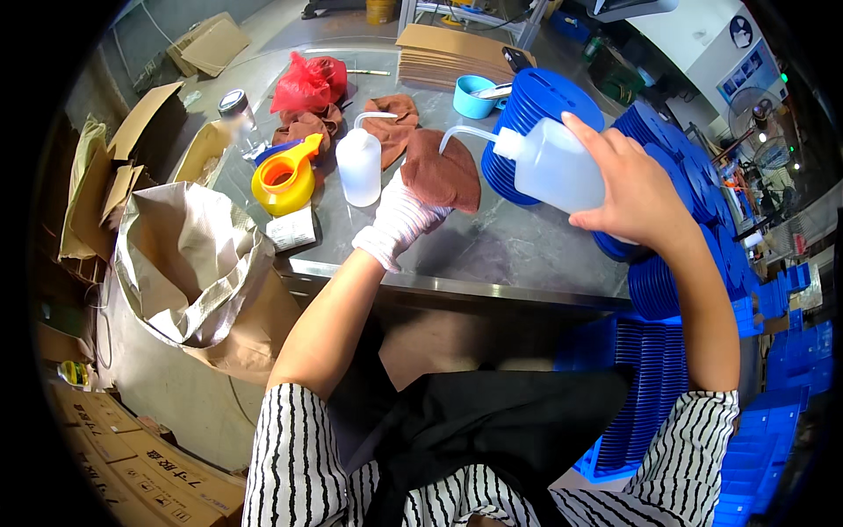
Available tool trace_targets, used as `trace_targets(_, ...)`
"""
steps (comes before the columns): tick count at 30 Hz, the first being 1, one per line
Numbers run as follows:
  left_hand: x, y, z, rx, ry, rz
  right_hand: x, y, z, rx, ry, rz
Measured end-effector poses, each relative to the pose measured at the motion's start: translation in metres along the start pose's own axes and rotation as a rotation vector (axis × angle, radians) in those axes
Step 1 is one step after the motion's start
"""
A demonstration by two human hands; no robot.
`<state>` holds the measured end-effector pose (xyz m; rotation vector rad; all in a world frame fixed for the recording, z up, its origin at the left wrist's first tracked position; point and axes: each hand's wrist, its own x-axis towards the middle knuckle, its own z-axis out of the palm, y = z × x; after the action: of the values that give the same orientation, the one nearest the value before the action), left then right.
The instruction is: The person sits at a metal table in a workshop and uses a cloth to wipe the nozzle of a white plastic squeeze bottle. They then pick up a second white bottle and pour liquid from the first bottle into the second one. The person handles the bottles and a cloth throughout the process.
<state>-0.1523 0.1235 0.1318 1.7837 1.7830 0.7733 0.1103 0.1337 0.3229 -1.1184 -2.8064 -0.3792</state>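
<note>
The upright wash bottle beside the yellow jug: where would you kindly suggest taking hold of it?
Grip the upright wash bottle round its plain cylindrical body, coming from the near side, probably. The bent spout on top is too thin to hold, and the yellow jug crowds its left.

A grey metal worktable [527, 255] is spanning the scene, daylight reflecting off its top. Flattened cardboard [443, 53] is lying at its far edge. A fan [762, 119] is standing far right.

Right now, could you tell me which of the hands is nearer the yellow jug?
Left. The left hand, gloved and holding a brown cloth, sits just right of the yellow jug; the right hand is farther right.
</note>
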Motion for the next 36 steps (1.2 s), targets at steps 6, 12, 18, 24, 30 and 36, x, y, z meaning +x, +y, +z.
trace_targets(6,-0.019,-0.009,0.006,-0.145,0.331,0.241,-0.001,-0.015,-0.021,0.037,-0.088,0.019)
trace_targets(12,-0.007,-0.017,-0.002,-0.094,0.269,0.301,0.013,-0.010,-0.013,0.119,-0.173,0.021)
trace_targets(18,0.003,-0.048,0.022,-0.244,0.113,0.281,-0.013,0.003,0.029,0.630,-0.396,0.183)
trace_targets(24,-0.013,-0.049,0.021,0.098,0.084,0.292,-0.054,0.000,0.082,1.124,-0.615,0.357)
trace_targets(30,-0.017,-0.038,0.013,0.343,0.063,0.275,-0.087,-0.017,0.135,1.682,-0.758,0.575)
trace_targets(36,-0.013,-0.036,0.019,0.334,-0.097,0.387,-0.134,-0.029,0.164,2.005,-0.884,0.714)
